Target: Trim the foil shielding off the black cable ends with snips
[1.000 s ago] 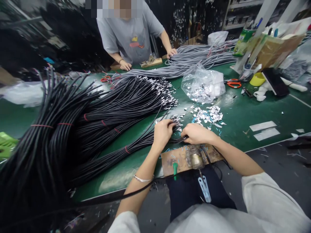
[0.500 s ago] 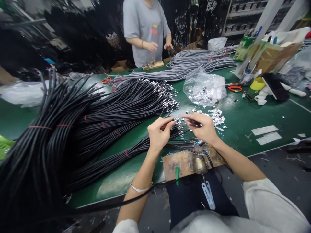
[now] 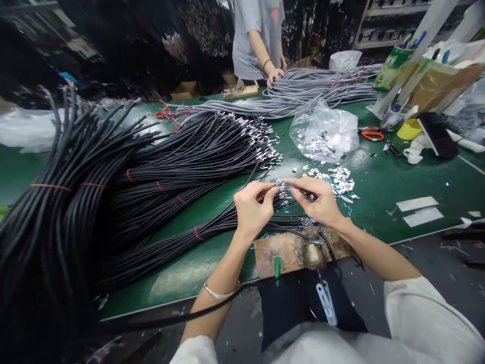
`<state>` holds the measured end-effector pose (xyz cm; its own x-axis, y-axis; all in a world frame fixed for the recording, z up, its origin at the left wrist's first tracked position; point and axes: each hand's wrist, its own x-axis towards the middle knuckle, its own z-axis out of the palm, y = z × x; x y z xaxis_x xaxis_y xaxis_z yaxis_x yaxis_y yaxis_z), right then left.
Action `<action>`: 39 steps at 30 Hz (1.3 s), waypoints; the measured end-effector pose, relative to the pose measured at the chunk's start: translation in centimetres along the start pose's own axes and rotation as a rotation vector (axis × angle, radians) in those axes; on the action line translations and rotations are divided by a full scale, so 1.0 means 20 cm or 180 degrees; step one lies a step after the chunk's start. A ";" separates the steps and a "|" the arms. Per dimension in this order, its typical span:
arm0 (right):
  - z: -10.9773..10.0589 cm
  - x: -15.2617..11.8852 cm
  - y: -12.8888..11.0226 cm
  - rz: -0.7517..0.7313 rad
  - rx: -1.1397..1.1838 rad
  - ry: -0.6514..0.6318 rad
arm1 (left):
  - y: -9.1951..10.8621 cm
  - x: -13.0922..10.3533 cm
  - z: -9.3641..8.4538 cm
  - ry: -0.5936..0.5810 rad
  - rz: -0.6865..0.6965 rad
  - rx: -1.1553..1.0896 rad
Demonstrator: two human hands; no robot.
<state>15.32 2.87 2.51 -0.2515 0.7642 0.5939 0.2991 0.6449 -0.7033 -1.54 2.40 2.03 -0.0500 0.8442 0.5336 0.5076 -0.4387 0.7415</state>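
My left hand is closed in a pinch, thumb against forefinger, on what looks like a black cable, mostly hidden by the fingers. Facing it, a small gap away, my right hand has its fingers curled around a small dark object that I cannot make out. Between and behind the fingertips lie stripped white cable ends. They belong to a bundle of black cables, tied with a red band, which runs under my left hand. Below the hands is a worn wooden board with a metal block on it.
Larger black cable bundles fill the left of the green table. Beyond the hands are white scraps, a clear plastic bag and orange-handled scissors. Across the table, a person touches grey cables.
My fingertips have come slightly closer together, with both hands still raised over the cable ends. The person opposite has moved to the right and lowered a hand onto the grey cables. The view has shifted slightly.
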 end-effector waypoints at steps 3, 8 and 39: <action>0.01 -0.01 0.00 -0.0063 -0.0031 0.0012 | 0.00 0.00 0.01 0.0061 -0.0026 -0.0017; 0.01 0.00 -0.01 0.0403 -0.0258 0.0129 | 0.01 0.00 0.01 0.0250 -0.0158 -0.0235; 0.00 0.02 0.00 0.0545 0.0028 -0.0029 | 0.01 0.05 -0.08 -0.1042 -0.0451 -0.0636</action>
<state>15.15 3.17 2.73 -0.2058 0.8630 0.4615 0.3302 0.5052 -0.7974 -2.84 2.64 3.35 0.1853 0.9399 0.2869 0.3366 -0.3350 0.8800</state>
